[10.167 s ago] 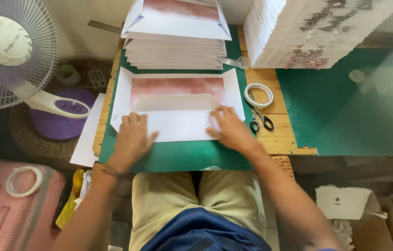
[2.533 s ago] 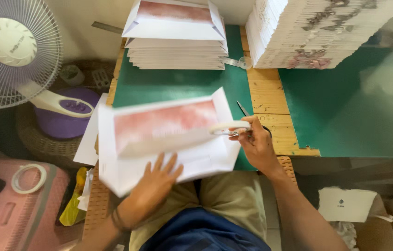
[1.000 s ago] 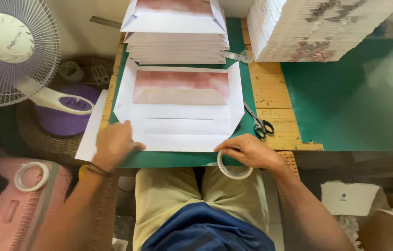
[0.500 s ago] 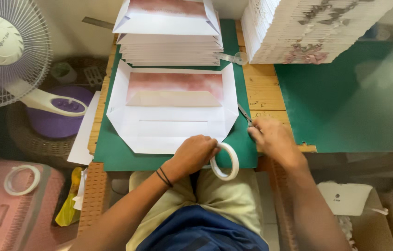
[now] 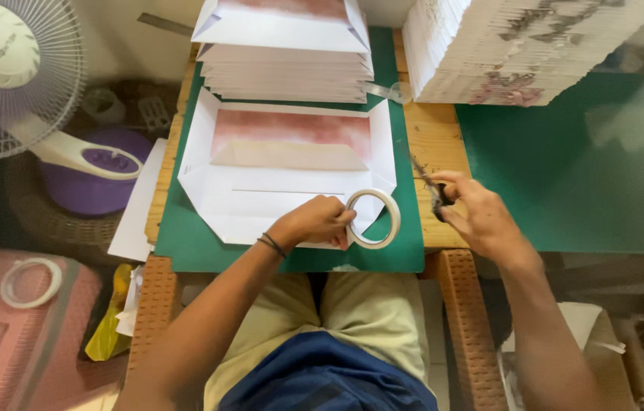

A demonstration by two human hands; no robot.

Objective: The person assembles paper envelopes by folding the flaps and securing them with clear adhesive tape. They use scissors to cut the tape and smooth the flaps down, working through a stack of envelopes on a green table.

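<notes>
Half a second earlier the right hand [image 5: 478, 217] hovered just above the scissors on the wooden strip; now it has them [image 5: 432, 186] pinched between thumb and fingers, blades pointing up and away from the body. The left hand [image 5: 320, 221] was already at the tape roll [image 5: 373, 218] and remains there, fingers curled and clenched on the ring's left rim, the roll tilted up on edge over the lower right corner of the flat paper sheet [image 5: 284, 175]. That sheet, white with a pinkish band and folded flaps, lies on the green mat [image 5: 185, 243], as it did 1 second ago. Beyond it sits 1 stack of similar folded sheets [image 5: 284, 53], and a taller pile of printed sheets [image 5: 519, 46] stands to the right. A fan [image 5: 10, 76] stands off the table's left side.
</notes>
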